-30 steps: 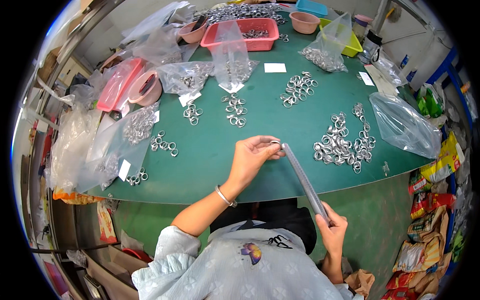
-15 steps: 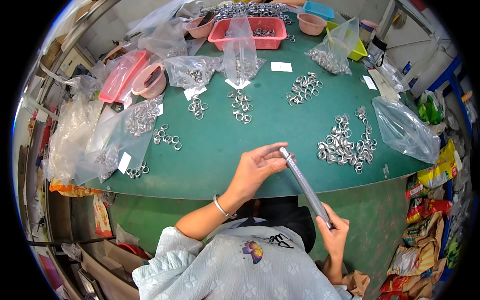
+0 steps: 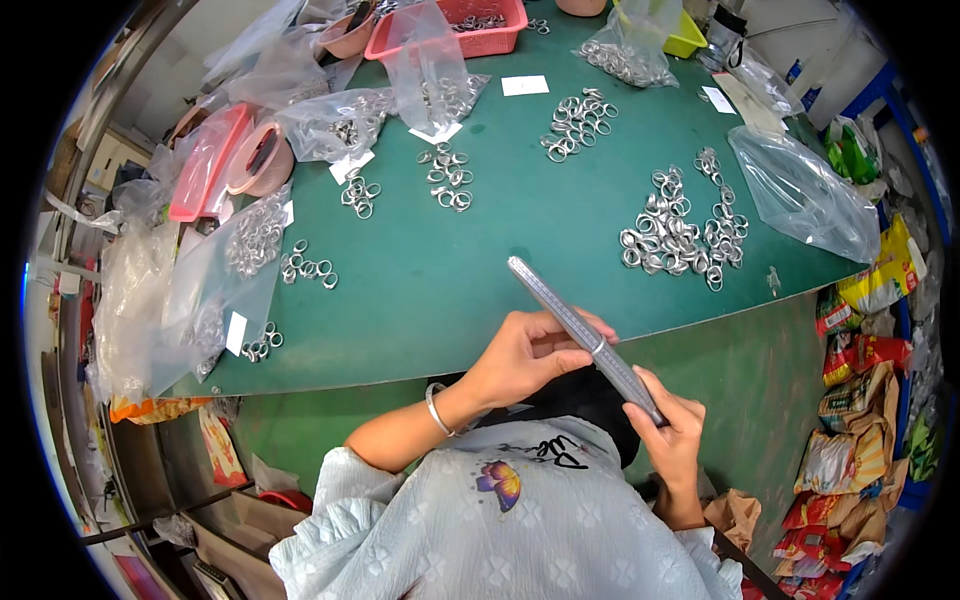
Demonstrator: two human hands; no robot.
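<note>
A long tapered grey ring mandrel (image 3: 553,302), with fine markings along it, slants over the table's front edge, its thin end up and to the left. My right hand (image 3: 672,428) is closed around its thick lower end. Partway down the mandrel sits a silver ring (image 3: 598,349), encircling it. Thumb and fingers of my left hand (image 3: 528,352) close about the mandrel at this ring; the far fingers are partly hidden behind the stick. To the right on the green table (image 3: 440,290) lies a big heap of silver rings (image 3: 665,235).
Smaller ring groups (image 3: 578,125) lie across the table, some beside white paper slips (image 3: 525,86). Clear plastic bags (image 3: 800,190), several containing rings, line the sides and back. A pink basket (image 3: 490,40) stands at the back, a pink bowl (image 3: 275,172) at left. Colourful packets (image 3: 870,350) fill the right side.
My left hand and the ring have slid down the mandrel from near its thin tip toward my right hand. The view has shifted, so the table's things appear higher and further left.
</note>
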